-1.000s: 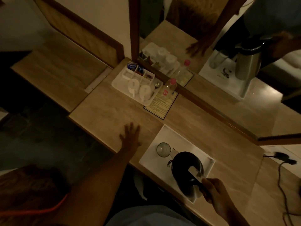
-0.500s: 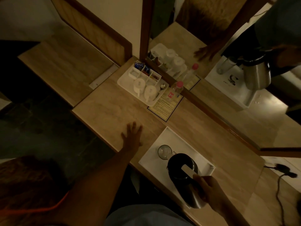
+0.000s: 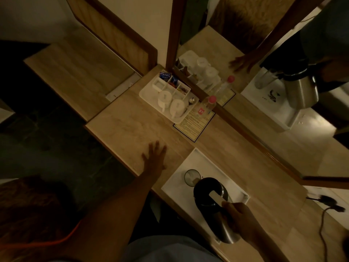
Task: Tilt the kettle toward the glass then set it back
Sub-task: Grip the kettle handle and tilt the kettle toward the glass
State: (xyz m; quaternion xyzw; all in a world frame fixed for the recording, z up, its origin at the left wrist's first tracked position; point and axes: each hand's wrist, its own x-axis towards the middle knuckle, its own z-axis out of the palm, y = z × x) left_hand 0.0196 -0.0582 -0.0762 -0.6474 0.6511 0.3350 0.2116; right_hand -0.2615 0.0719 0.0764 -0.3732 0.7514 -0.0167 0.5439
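Note:
A steel kettle with a black lid (image 3: 209, 193) hangs lifted over the white tray (image 3: 204, 163), tipped so its spout touches the rim of the clear glass (image 3: 191, 176). My right hand (image 3: 239, 218) is shut on the kettle's handle at its near side. The glass stands upright at the tray's left part. My left hand (image 3: 154, 157) lies flat on the wooden counter to the left of the tray, fingers spread, holding nothing.
At the back stands a white tea tray (image 3: 149, 95) with two upturned cups, sachets and a spoon. A pink-capped bottle (image 3: 208, 104) stands on a printed card (image 3: 192, 125). A mirror (image 3: 264, 91) runs along the wall. A black power cord (image 3: 328, 205) lies at the right.
My right hand has lifted the kettle off the tray and tipped it leftward, bringing the spout over the glass. My left hand has stayed flat on the counter.

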